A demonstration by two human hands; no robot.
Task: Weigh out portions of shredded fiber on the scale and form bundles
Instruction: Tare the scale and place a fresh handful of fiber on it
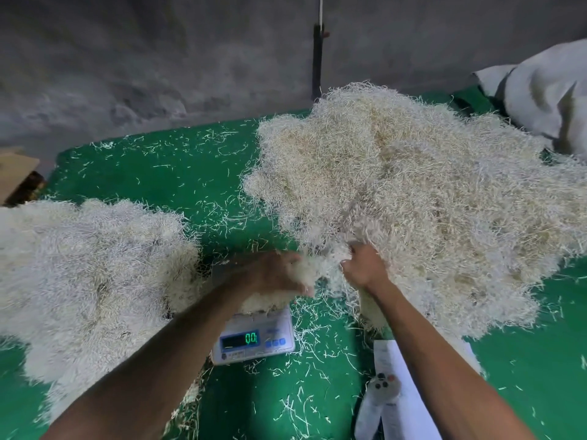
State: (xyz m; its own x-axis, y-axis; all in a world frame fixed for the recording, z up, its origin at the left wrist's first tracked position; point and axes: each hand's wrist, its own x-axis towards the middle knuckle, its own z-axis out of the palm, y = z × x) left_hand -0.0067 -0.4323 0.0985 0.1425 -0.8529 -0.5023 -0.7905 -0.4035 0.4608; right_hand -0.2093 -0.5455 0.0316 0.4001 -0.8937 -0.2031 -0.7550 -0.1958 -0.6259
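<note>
Surface: a green cloth-covered surface (152, 173) strewn with loose pale strands, set against a grey wall.
Large heap: a big mound of pale beige shredded fiber (422, 192) fills the right and far side of the surface.
Second heap: a lower mound of the same whitish shredded fiber (79, 265) lies at the left, its edge just beside the scale.
Scale: a small white digital scale (254, 339) with a green-lit display and blue buttons sits near the middle front; its display reads zeros.
Portion: a small clump of pale fiber (270, 301) rests on the scale's platform, under the left hand.
Left hand: the left hand (273, 274) is above the scale platform, fingers curled round a tuft of fiber; its grip is closed on the strands.
Right hand: the right hand (363, 266) is at the near edge of the large heap, fingers curled into the fiber and holding a pinch of it; its grip is narrow and full of strands.
Between hands: a stretch of fiber runs from one hand to the other.
Paper: white printed sheets of paper (394, 404) lie at the front right, partly under the right forearm, with a small grey object on top.
Sack: a grey-white cloth sack (546, 93) sits at the far right corner.
</note>
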